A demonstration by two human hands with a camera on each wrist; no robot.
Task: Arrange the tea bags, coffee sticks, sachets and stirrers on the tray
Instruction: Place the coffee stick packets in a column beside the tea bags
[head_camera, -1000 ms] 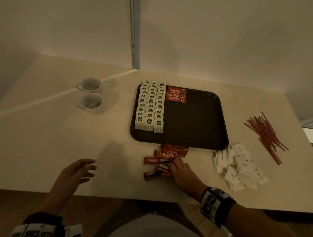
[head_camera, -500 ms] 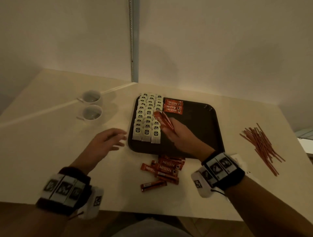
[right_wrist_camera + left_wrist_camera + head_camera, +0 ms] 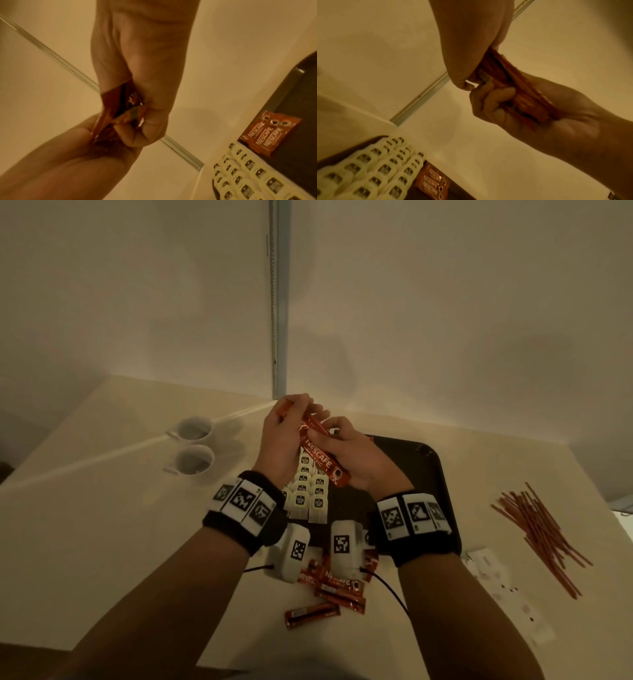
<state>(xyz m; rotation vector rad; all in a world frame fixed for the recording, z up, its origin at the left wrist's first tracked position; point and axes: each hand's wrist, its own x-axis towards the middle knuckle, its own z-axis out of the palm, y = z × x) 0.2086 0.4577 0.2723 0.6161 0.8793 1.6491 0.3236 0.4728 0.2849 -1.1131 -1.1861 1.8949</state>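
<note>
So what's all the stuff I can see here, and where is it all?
tray: one, dark brown, middle of the table.
tea bags: many, cream-white, in rows on the tray's left side.
coffee sticks on tray: three, red, side by side at the tray's far end, next to the tea bags.
held coffee sticks: a small bunch, red, raised above the tray between both hands.
loose coffee sticks: several, red, on the table in front of the tray.
sachets: a pile, white, on the table right of the tray.
stirrers: a bundle, reddish-brown, far right of the table.
cups: two, white, left of the tray.
left hand: grips the bunch.
right hand: grips the bunch.
</note>
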